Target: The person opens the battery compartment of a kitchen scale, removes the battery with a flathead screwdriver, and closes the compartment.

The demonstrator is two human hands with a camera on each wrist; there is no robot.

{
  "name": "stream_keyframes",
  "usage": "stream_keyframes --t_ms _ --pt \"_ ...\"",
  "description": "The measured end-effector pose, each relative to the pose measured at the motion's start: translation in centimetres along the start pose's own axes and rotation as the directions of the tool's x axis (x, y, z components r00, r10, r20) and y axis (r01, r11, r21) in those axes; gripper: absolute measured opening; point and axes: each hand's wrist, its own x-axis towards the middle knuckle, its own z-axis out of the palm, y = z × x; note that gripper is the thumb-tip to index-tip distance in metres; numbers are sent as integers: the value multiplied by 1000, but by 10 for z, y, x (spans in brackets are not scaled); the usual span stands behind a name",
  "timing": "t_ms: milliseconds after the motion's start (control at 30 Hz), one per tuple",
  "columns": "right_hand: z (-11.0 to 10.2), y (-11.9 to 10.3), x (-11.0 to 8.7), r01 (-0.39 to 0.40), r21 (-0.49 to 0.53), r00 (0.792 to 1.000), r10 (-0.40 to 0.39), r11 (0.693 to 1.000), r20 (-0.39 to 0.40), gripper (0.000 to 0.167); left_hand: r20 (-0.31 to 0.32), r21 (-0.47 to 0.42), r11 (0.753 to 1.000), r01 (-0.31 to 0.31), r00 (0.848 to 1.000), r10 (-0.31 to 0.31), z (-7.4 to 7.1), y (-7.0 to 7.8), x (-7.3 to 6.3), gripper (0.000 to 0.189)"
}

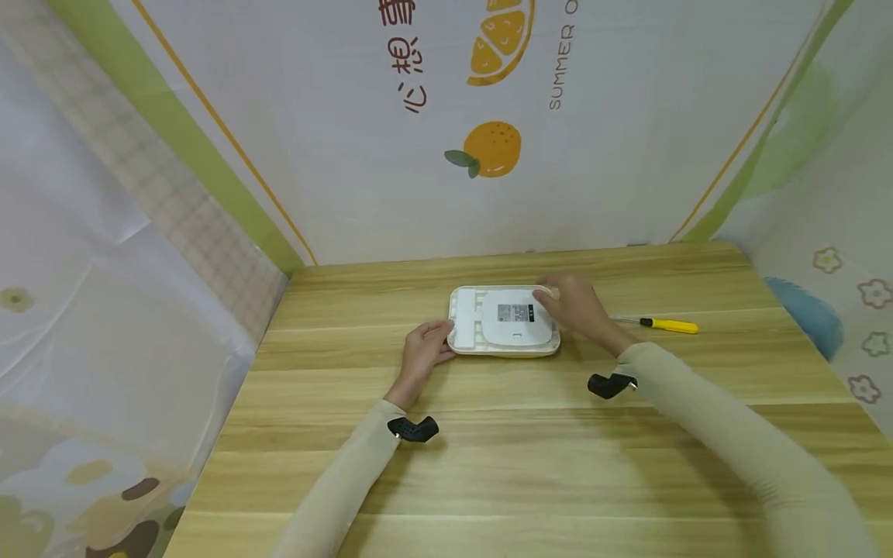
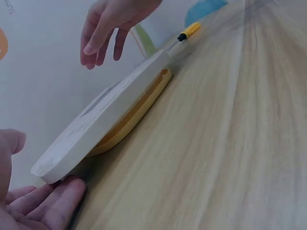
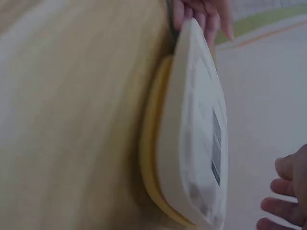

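Observation:
A white flat plastic device [image 1: 466,318] with rounded corners lies with its labelled face up. Under it shows a yellow rounded part [image 2: 127,132], resting on the tabletop. My left hand [image 1: 423,350] is at the device's left end, its fingers [image 2: 62,196] beneath the edge and its thumb raised apart from it. Over the far right corner is my right hand [image 1: 575,304]; in the left wrist view this hand [image 2: 112,28] hovers above the device with loosely bent fingers and holds nothing. A printed label [image 1: 515,312] is on the raised middle panel.
A screwdriver [image 1: 670,325] with a yellow handle lies right of the device, its shaft pointing toward it. The wood-grain table [image 1: 446,457] is bordered by printed cloth [image 1: 593,194] at the back and both sides.

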Motion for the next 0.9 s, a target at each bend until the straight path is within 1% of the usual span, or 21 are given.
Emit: stream_keyframes --t_ms 67,133,200,333,467,633,800,900 --pt "6 -5 -7 55 -4 998 -55 999 -11 36 41 1 1000 18 999 -18 0 -1 3 58" --pt "13 -8 -14 98 -10 995 -99 995 -11 37 72 -2 1000 30 997 -29 0 -2 5 62" --pt "20 -7 -19 146 -14 989 -146 989 3 39 89 -8 1000 28 996 -27 0 -4 6 59" --pt "30 -2 -27 199 -16 980 -198 980 35 41 96 -26 1000 5 995 -2 2 -7 6 53" --pt "35 1 -31 197 0 979 -197 980 44 39 94 -37 999 -8 996 12 4 -7 6 52" --pt "41 4 -32 171 -25 984 -169 985 61 37 92 -50 999 -2 996 7 5 -8 6 52" --pt "43 3 -32 176 -75 982 -170 982 81 39 94 -37 999 5 996 -2 4 -7 5 52" --pt "40 0 -30 160 -126 982 -145 979 117 42 99 -29 999 18 995 -15 4 -6 5 53"
